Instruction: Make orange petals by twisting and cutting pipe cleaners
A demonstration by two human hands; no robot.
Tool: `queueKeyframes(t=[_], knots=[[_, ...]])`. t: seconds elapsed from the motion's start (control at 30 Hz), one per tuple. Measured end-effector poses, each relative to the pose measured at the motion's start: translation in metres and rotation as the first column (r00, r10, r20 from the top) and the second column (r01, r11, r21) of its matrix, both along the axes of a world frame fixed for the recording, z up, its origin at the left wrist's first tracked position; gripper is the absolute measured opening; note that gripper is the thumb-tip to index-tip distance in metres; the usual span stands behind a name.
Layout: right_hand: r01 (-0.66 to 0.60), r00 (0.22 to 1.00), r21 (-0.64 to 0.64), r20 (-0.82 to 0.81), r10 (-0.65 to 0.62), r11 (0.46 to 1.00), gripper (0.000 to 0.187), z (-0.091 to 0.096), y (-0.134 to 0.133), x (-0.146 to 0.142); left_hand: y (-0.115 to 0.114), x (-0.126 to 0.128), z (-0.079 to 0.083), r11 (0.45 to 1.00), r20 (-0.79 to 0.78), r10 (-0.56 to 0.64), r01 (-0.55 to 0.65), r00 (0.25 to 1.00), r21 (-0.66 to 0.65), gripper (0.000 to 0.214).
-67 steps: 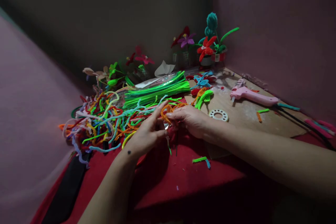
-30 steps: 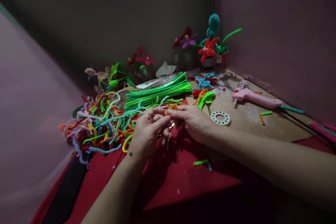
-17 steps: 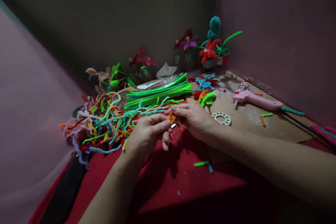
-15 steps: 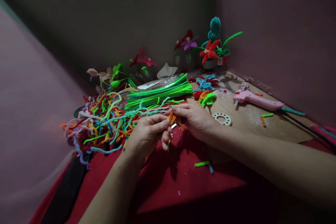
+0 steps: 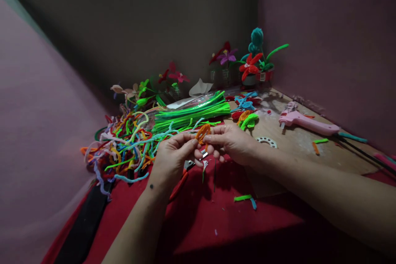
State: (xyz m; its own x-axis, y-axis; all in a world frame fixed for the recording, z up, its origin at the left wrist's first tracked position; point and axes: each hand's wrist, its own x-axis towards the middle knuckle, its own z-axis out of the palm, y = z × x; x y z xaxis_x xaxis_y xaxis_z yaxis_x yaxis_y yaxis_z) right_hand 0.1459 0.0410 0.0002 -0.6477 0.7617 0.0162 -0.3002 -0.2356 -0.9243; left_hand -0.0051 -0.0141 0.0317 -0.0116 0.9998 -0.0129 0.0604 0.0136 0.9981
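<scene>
An orange pipe cleaner, bent into a looped petal shape, is held up between both hands over the red cloth. My left hand pinches its left side between thumb and forefinger. From the right, my right hand grips its other side and lower end the same way. Below the fingers lie pliers with red handles, partly hidden by my left hand. A small white-tipped green piece and a thin dark stick are close by on the cloth.
Tangled pipe cleaners heap at left, beside a green bundle. On the brown board rest a pink glue gun, a white holed disc and green looped petals. Pipe-cleaner flowers stand behind.
The orange pipe cleaner has turned and now shows as an open loop above the fingertips. Both hands have shifted their grip slightly, and the pliers show more. The whole view has moved a little.
</scene>
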Motion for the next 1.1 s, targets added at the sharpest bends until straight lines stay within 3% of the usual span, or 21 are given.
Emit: queueKeyframes(t=[0.07,0.2,0.3,0.37,0.43,0.53,0.67,0.77,0.87,1.0,1.1], knots=[[-0.028,0.996,-0.084,-0.088,0.021,0.996,0.015,0.000,-0.001,-0.001,-0.001,0.003,0.001,1.000,-0.046,0.003,-0.002,0.999,0.021,0.014],[0.052,0.973,-0.134,-0.217,-0.080,0.990,0.014,0.002,-0.005,-0.004,-0.004,0.010,0.002,0.999,-0.078,0.042,-0.040,0.996,0.024,0.014],[0.211,0.958,-0.045,-0.190,-0.216,0.976,0.017,0.005,-0.009,-0.005,-0.006,0.013,0.004,0.997,-0.106,0.066,-0.062,0.992,0.039,0.013],[0.342,0.934,0.075,-0.137,-0.330,0.937,0.018,0.007,-0.012,-0.005,-0.007,0.014,0.004,0.996,-0.132,0.078,-0.071,0.988,0.057,0.011],[0.447,0.894,0.231,-0.065,-0.444,0.864,0.018,0.008,-0.014,-0.006,-0.007,0.014,0.004,0.995,-0.154,0.090,-0.082,0.984,0.059,0.008],[0.522,0.802,0.477,0.007,-0.597,0.707,0.013,0.005,-0.017,-0.006,-0.007,0.016,0.003,0.994,-0.161,0.103,-0.096,0.982,0.048,0.006],[0.502,0.687,0.734,-0.019,-0.726,0.457,0.011,0.003,-0.019,-0.005,-0.007,0.020,0.001,0.993,-0.143,0.114,-0.107,0.983,0.058,0.006],[0.461,0.634,0.822,-0.040,-0.772,0.335,0.012,0.004,-0.021,-0.005,-0.006,0.022,-0.002,0.987,-0.150,0.141,-0.128,0.979,0.093,0.005],[0.430,0.632,0.844,-0.027,-0.775,0.321,0.013,0.005,-0.022,-0.004,-0.006,0.023,-0.006,0.978,-0.198,0.177,-0.150,0.964,0.144,0.004],[0.392,0.669,0.835,0.031,-0.742,0.388,0.012,0.006,-0.022,-0.004,-0.005,0.023,-0.012,0.962,-0.271,0.216,-0.158,0.938,0.222,0.006],[0.361,0.695,0.809,0.098,-0.712,0.463,0.012,0.008,-0.021,-0.003,-0.005,0.023,-0.015,0.954,-0.269,0.229,-0.160,0.935,0.255,0.024]])
